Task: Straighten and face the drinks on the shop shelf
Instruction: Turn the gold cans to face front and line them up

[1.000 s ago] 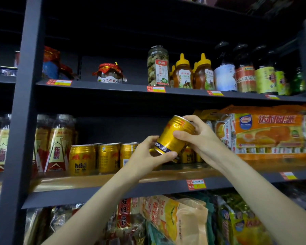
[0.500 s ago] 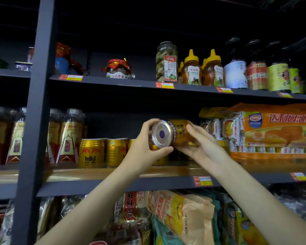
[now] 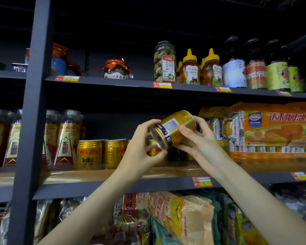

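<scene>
A gold drink can is held tilted on its side in front of the middle shelf, its silver base toward me and its barcode facing up. My left hand grips the base end from below and left. My right hand grips the body from the right, thumb across the label. A row of gold Red Bull cans stands upright on the shelf behind my hands; some are hidden by them. Tall drink bottles with red and gold labels stand left of the cans.
A dark upright post divides the shelving at the left. Orange cake packs fill the shelf's right side. Jars, honey bottles and dark bottles stand on the shelf above. Snack bags crowd the shelf below.
The can has been turned in my hands: its base, facing me square on half a second ago, now points down-left and the barcode side shows. The view has shifted slightly.
</scene>
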